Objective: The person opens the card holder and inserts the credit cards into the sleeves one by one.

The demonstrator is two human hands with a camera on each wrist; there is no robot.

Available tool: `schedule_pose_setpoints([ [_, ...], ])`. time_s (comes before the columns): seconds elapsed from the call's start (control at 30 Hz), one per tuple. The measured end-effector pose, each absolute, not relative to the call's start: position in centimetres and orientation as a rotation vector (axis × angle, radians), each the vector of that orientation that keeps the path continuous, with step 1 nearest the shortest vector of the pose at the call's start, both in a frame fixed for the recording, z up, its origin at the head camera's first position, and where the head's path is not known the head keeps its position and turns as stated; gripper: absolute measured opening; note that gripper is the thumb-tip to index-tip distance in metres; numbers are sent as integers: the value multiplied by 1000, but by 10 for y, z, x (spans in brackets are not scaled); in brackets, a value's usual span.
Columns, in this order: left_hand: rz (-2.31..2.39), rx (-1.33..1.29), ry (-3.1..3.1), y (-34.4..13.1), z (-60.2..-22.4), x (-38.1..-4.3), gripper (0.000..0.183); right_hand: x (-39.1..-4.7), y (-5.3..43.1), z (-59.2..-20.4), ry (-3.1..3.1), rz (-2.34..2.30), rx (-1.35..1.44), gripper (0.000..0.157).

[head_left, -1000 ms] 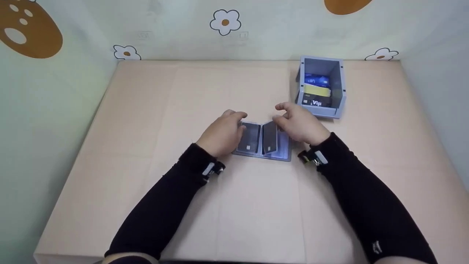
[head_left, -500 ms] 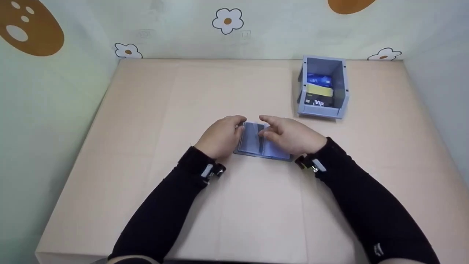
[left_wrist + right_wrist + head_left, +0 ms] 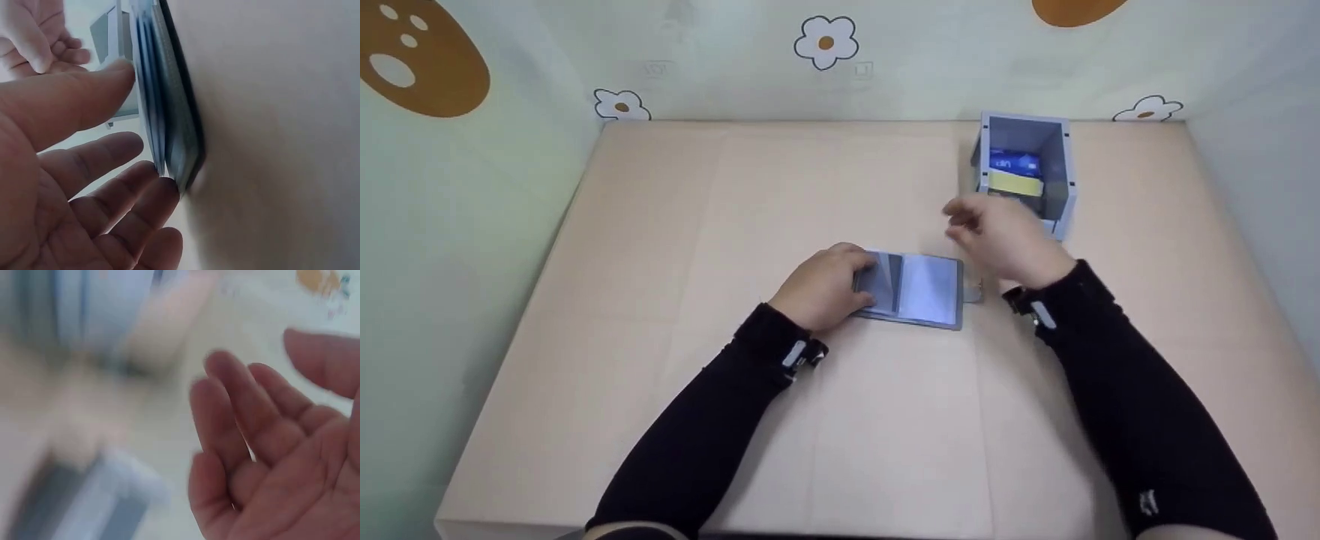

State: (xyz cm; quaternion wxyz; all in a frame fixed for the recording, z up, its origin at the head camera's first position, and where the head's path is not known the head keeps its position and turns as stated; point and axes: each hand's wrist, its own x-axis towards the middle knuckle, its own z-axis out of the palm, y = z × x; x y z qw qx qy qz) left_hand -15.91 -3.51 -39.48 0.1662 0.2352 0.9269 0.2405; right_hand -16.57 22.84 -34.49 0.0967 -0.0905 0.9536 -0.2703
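Observation:
An open card holder [image 3: 931,291] with clear sleeves lies flat on the table; a dark card shows under the sleeves on its left half. My left hand [image 3: 826,285] rests at its left edge, thumb and forefinger on the top sleeve. In the left wrist view, the thumb touches the stacked sleeves [image 3: 151,95] and other fingertips meet the cover's edge. My right hand [image 3: 1003,234] is raised in front of the grey bin [image 3: 1061,176], its fingers loosely bent and holding nothing. Blue and yellow cards [image 3: 1015,184] lie in the bin, with a dark card partly hidden by the hand.
A small clasp tab [image 3: 973,292] sticks out from the holder's right side. The bin stands near the table's back edge, by the patterned wall [image 3: 720,67]. Side walls rise left and right of the table [image 3: 697,225].
The sleeve my right hand was turning now lies over to the left, and that hand has moved right and up toward the bin. My left hand has shifted onto the sleeve.

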Motion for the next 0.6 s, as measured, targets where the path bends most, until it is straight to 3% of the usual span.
schedule_pose_setpoints([
  [0.3,622,693,2670,-36,-393,-157,55,-227,288,-336,2876,-174,-168,39],
  [0.47,621,687,2673,-35,-393,-156,56,-242,291,-341,2846,-38,-167,27],
  [0.6,611,683,2678,-35,-393,-156,58,-246,292,-346,2847,48,-203,28],
])
